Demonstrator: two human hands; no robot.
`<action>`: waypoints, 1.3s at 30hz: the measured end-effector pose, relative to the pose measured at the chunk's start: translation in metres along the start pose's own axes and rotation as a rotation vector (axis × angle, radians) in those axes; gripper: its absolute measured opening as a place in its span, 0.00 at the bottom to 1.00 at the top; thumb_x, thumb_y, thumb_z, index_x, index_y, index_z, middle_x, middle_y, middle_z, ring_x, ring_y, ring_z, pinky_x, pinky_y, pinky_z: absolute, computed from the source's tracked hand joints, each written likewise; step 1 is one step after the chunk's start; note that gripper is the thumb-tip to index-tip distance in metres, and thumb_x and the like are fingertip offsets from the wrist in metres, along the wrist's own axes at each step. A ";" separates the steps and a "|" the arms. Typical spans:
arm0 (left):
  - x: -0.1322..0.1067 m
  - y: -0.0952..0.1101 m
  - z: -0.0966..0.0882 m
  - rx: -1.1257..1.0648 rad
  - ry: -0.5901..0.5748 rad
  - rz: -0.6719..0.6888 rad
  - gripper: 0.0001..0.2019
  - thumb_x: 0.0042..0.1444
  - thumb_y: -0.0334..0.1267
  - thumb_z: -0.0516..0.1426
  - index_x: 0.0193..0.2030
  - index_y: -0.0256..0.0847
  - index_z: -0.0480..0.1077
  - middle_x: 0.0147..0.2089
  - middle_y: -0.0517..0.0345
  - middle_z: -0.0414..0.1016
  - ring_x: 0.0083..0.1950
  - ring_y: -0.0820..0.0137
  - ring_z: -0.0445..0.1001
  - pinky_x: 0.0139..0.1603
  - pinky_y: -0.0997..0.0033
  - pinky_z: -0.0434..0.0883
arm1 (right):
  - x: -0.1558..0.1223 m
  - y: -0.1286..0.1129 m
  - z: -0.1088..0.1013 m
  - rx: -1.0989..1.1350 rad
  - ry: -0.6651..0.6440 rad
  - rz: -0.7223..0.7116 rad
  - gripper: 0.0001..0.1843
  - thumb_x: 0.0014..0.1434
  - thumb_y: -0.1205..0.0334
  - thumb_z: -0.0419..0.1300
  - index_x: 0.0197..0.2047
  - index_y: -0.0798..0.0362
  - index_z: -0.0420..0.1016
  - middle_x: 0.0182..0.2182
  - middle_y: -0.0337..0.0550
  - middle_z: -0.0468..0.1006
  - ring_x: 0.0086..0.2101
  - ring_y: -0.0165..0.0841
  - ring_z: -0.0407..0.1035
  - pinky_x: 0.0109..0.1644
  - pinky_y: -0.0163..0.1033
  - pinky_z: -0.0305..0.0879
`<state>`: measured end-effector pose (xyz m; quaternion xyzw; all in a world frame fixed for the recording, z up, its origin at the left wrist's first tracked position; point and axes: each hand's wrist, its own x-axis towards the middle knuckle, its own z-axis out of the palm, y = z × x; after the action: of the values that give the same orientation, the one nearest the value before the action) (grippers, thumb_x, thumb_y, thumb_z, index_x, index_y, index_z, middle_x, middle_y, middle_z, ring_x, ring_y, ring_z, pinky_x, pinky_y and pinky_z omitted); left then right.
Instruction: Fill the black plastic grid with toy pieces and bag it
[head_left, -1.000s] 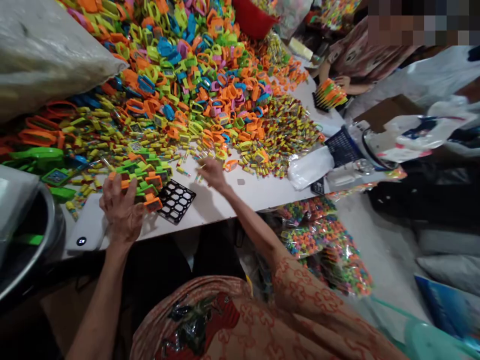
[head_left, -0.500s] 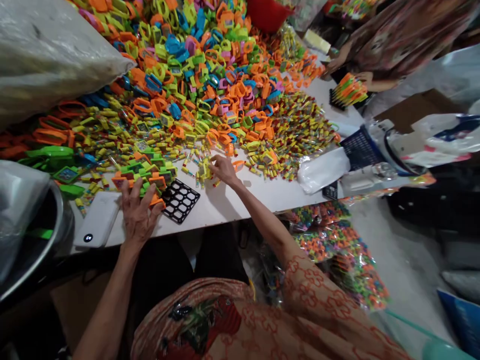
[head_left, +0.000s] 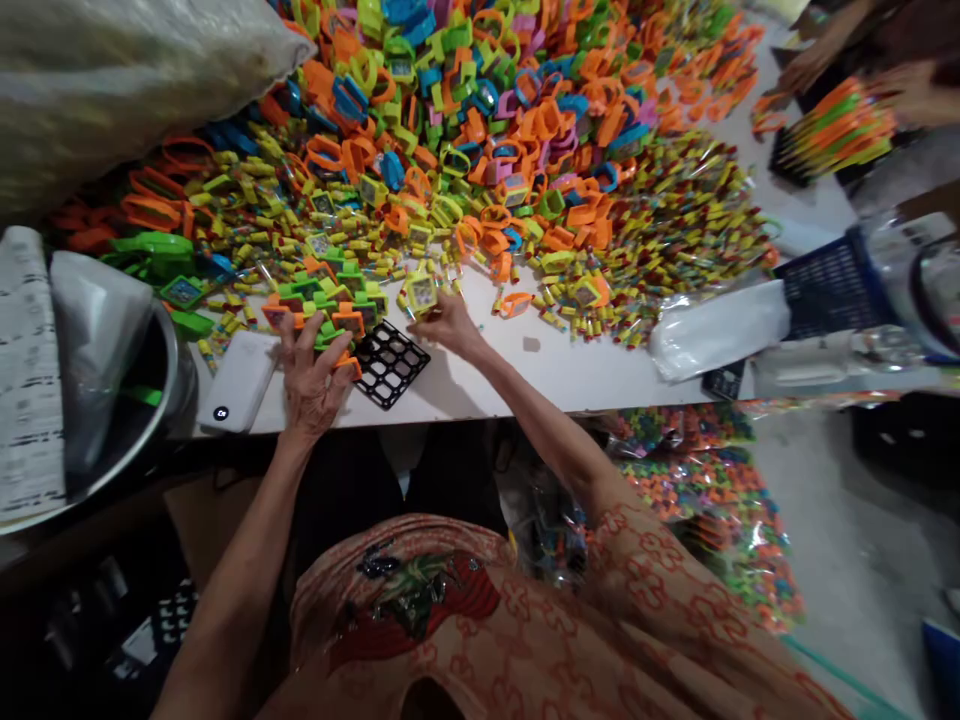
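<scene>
My left hand [head_left: 311,385], its fingers spread, rests against the near edge of a block of orange and green plastic toy watches [head_left: 330,300]. These stand in rows at the left end of a black grid rack [head_left: 391,365], whose right cells show bare. Just right of the rack, my right hand [head_left: 454,328] pinches a yellow toy watch [head_left: 421,292] with a square picture face. Small yellow candy tubes [head_left: 555,318] lie loose around it on the white table [head_left: 487,385].
A heap of coloured toy watches [head_left: 480,110] covers the back. At left are a white power bank [head_left: 240,380] and a metal pot [head_left: 176,370]. Plastic bags [head_left: 720,330] and a blue basket [head_left: 825,280] stand right. Another person's hands [head_left: 922,95] work beyond.
The view has shifted, so the table appears lower right. My right hand has drawn slightly toward the rack with a yellow toy watch now raised in its fingers. My left hand stays at the block.
</scene>
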<state>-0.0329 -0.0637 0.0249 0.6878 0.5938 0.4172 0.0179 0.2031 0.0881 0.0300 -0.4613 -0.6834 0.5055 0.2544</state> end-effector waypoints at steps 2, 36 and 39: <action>0.001 0.002 -0.001 0.002 -0.011 -0.021 0.20 0.71 0.55 0.52 0.61 0.54 0.76 0.76 0.53 0.64 0.83 0.53 0.43 0.81 0.38 0.46 | -0.016 -0.003 0.032 0.214 -0.113 0.052 0.14 0.45 0.58 0.68 0.35 0.55 0.74 0.24 0.35 0.74 0.26 0.31 0.69 0.31 0.35 0.65; 0.031 0.014 0.003 0.129 -0.070 -0.071 0.17 0.66 0.58 0.57 0.45 0.50 0.80 0.68 0.52 0.74 0.77 0.48 0.61 0.75 0.33 0.48 | 0.030 -0.003 -0.053 -0.141 0.185 0.176 0.02 0.50 0.69 0.60 0.28 0.53 0.71 0.23 0.39 0.75 0.28 0.34 0.72 0.34 0.37 0.69; 0.033 0.014 0.004 0.118 -0.110 -0.099 0.21 0.66 0.60 0.54 0.43 0.48 0.79 0.70 0.52 0.73 0.78 0.47 0.58 0.76 0.33 0.46 | 0.002 -0.009 -0.006 0.231 -0.078 0.187 0.02 0.44 0.67 0.61 0.24 0.53 0.70 0.18 0.36 0.73 0.23 0.32 0.70 0.29 0.35 0.70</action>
<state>-0.0211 -0.0390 0.0481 0.6793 0.6489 0.3414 0.0305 0.2037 0.0918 0.0403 -0.4707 -0.5840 0.6197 0.2310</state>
